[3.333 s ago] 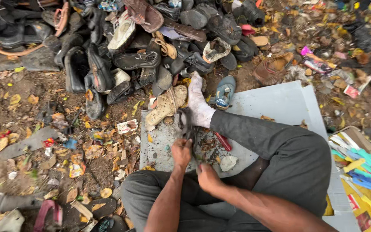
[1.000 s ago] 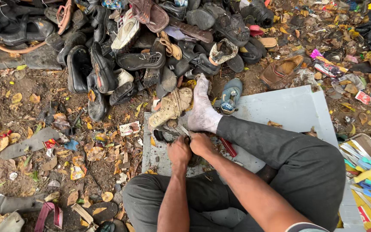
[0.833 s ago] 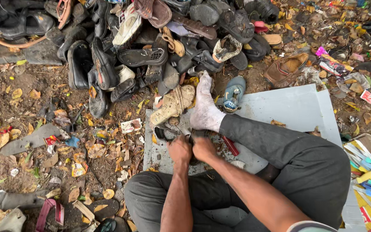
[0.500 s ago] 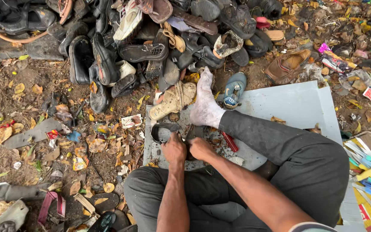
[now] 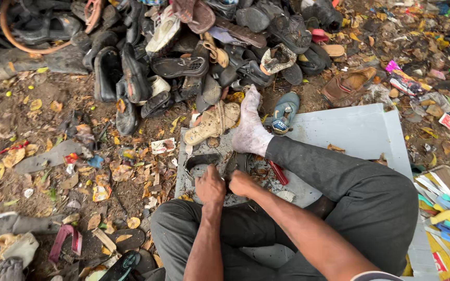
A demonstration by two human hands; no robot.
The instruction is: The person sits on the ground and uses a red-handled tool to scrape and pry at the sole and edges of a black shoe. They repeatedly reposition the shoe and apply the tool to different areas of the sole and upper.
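A large pile of worn dark shoes lies beyond the fingers. Under them, a grey flat board. Left hand and right hand apparently pinch a dark curved shoe piece; it could slip from the fingers if tugged unevenly.

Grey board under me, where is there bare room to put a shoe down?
The grey board is bare between the outstretched leg and its far right edge. Near both hands it is cluttered with a dark shoe piece; beyond lies the shoe pile.
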